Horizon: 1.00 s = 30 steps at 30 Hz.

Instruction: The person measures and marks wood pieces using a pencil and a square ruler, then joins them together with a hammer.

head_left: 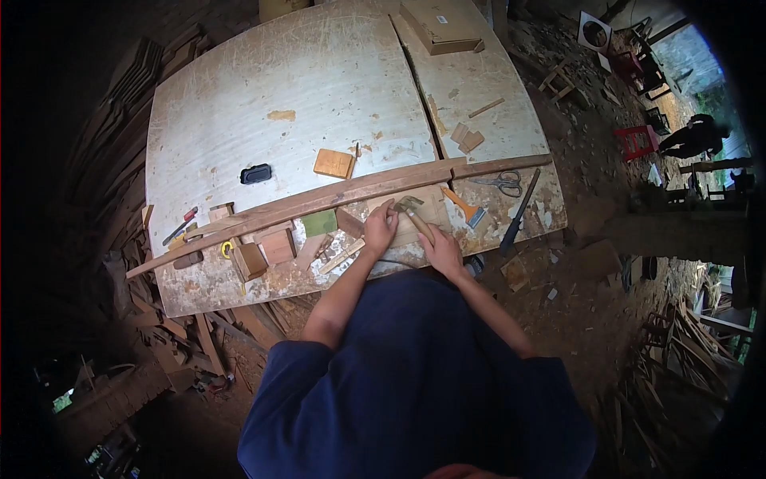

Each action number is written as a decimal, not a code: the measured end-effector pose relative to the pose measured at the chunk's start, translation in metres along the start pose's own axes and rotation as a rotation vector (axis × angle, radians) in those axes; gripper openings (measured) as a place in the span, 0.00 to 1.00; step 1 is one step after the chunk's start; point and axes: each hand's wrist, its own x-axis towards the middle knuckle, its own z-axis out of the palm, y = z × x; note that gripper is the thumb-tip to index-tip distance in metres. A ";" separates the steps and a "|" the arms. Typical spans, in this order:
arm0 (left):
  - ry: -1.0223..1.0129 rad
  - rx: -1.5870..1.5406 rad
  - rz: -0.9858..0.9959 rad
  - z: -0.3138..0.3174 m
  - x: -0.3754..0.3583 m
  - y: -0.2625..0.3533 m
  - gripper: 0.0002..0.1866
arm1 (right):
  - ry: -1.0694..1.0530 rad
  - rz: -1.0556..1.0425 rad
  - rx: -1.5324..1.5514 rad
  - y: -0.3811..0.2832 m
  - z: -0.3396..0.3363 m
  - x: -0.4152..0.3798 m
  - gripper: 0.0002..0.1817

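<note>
Near the front edge of the worktable, my right hand (444, 252) is closed round the wooden handle of a hammer (420, 226). The hammer's metal head points up and left, over a pale wooden board (431, 206). Just left of it my left hand (381, 229) is closed, its fingertips together close to the hammer head; what they hold, if anything, is too small to make out. Beyond both hands a long brown wooden beam (335, 195) lies across the table. An orange-handled brush (464, 209) rests to the right of the hammer.
Scissors (507, 184) and a long dark tool (520, 212) lie at the right. Wood blocks (278, 246), a green piece (320, 223) and a yellow tape measure (227, 249) are at the left. Farther back are a black case (256, 173) and a cardboard box (441, 27). Another person (692, 136) is far right.
</note>
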 end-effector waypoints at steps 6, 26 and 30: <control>-0.001 -0.005 0.003 0.001 -0.003 -0.003 0.25 | -0.032 0.003 -0.022 0.003 0.000 0.000 0.17; 0.001 -0.029 0.014 0.000 -0.001 -0.006 0.25 | 0.034 -0.028 0.065 0.001 -0.002 -0.009 0.15; 0.023 -0.023 0.049 0.000 -0.002 -0.005 0.25 | -0.008 -0.011 0.020 0.002 -0.001 -0.006 0.16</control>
